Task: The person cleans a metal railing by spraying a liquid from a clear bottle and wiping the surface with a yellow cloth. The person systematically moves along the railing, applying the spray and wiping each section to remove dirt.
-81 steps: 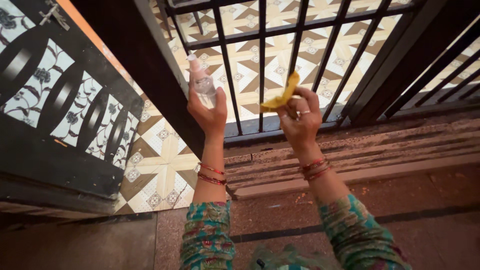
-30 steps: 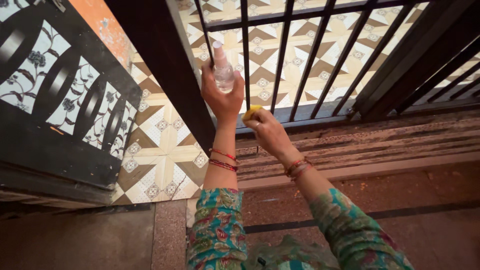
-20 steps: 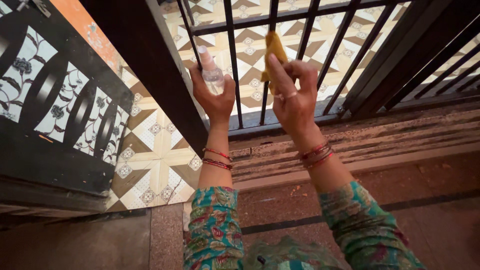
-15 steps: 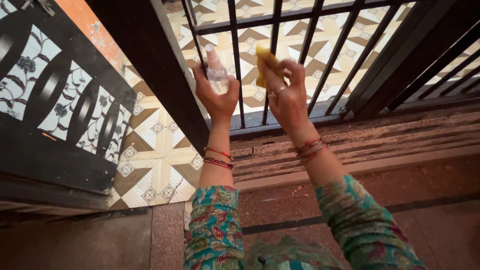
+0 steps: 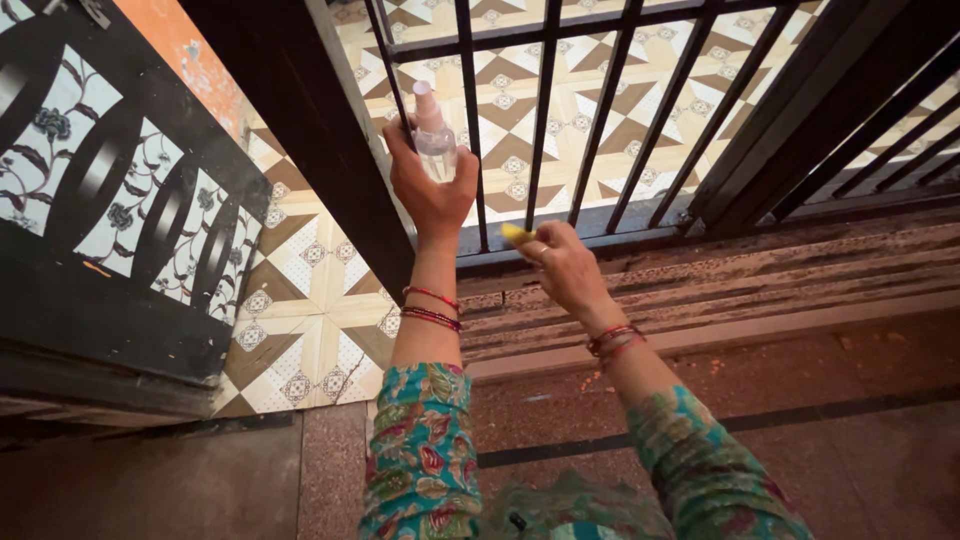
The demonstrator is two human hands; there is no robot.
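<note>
Your left hand [image 5: 432,190] grips a small clear spray bottle [image 5: 434,138] upright, raised against the black metal grille [image 5: 545,110], its white nozzle up by a bar. Your right hand [image 5: 562,265] is closed around a yellow cloth [image 5: 517,234], pressed low near the grille's bottom rail. Patterned floor tiles [image 5: 300,290] lie beyond.

Left hand [image 5: 428,190] grips spray bottle [image 5: 434,140]; right hand [image 5: 565,265] grips yellow cloth [image 5: 517,234].
</note>
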